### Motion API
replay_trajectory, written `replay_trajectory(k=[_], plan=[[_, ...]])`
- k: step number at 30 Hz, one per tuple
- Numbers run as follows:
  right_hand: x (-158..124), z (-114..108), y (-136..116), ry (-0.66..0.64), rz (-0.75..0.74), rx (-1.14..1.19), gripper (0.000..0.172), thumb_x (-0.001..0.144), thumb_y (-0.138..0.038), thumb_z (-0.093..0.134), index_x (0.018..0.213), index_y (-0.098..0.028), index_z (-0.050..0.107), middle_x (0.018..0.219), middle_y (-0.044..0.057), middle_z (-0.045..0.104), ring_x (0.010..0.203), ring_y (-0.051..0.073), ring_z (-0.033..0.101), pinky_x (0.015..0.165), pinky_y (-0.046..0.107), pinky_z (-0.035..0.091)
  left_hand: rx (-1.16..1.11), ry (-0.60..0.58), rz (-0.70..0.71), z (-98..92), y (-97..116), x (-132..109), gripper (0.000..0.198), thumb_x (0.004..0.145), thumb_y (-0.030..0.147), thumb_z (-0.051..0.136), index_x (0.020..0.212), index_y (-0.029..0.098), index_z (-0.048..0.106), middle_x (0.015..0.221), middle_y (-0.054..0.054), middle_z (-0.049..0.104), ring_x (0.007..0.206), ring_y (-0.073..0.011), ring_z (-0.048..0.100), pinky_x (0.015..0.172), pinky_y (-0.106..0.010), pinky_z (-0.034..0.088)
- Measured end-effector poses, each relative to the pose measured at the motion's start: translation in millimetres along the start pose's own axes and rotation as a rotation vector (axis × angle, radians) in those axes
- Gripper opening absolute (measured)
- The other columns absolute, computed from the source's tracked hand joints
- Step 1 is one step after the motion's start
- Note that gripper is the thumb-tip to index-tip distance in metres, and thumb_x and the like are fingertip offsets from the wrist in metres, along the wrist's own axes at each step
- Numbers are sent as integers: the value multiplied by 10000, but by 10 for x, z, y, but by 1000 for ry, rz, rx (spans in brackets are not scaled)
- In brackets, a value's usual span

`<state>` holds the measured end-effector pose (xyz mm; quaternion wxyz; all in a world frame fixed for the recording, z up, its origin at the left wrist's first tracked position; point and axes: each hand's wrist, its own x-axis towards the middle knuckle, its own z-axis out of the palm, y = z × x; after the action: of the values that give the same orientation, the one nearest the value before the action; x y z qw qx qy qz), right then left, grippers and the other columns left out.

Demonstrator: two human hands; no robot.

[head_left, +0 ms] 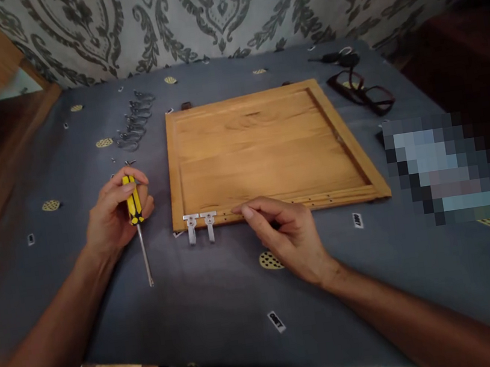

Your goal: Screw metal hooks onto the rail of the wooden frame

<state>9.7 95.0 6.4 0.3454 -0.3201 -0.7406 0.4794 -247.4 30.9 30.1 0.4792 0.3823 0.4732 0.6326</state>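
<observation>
My left hand (116, 210) is closed around the yellow and black handle of a screwdriver (133, 206), its metal shaft pointing down toward me. A framed wooden panel (250, 152) lies flat on the table. Two metal hooks (192, 230) sit side by side at the left of its near edge, their curved ends hanging over it. Small dark holes run along that edge to their right. There my right hand (291, 232) has thumb and forefinger pinched together at the frame; whatever is between the fingertips is too small to make out.
A row of several more metal hooks (134, 123) lies at the back left, with small screws (131, 162) near my left hand. Eyeglasses (364, 94) and keys (341, 57) are at the back right. A pixelated area covers something on the right. A patterned curtain (221, 16) hangs behind.
</observation>
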Motion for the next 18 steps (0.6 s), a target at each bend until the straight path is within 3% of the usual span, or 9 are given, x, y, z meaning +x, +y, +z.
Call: replay_trajectory(k=[5, 12, 18], plan=[[7, 10, 7, 3, -28, 57, 254, 926, -317, 545, 775, -172, 689, 511, -74, 412, 477, 80, 398, 492, 231, 352, -6, 37, 58, 7, 53, 46, 82, 756, 188, 580, 762, 145, 650, 383, 58, 376, 315, -59, 264, 346, -172, 307], [3, 41, 35, -23, -69, 49, 255, 919, -341, 533, 777, -174, 662, 586, -48, 485, 537, 94, 456, 542, 234, 378, -66, 216, 270, 23, 468, -29, 393, 925, 217, 223, 731, 190, 564, 382, 80, 215, 289, -70, 165, 336, -159, 182], [-67, 78, 16, -54, -207, -53, 275, 941, -316, 470, 776, -175, 640, 639, -15, 575, 585, 110, 516, 581, 229, 385, -79, 266, 316, 17, 547, -149, 274, 913, 269, 378, 804, 163, 605, 431, 54, 389, 358, -91, 345, 370, -192, 304]])
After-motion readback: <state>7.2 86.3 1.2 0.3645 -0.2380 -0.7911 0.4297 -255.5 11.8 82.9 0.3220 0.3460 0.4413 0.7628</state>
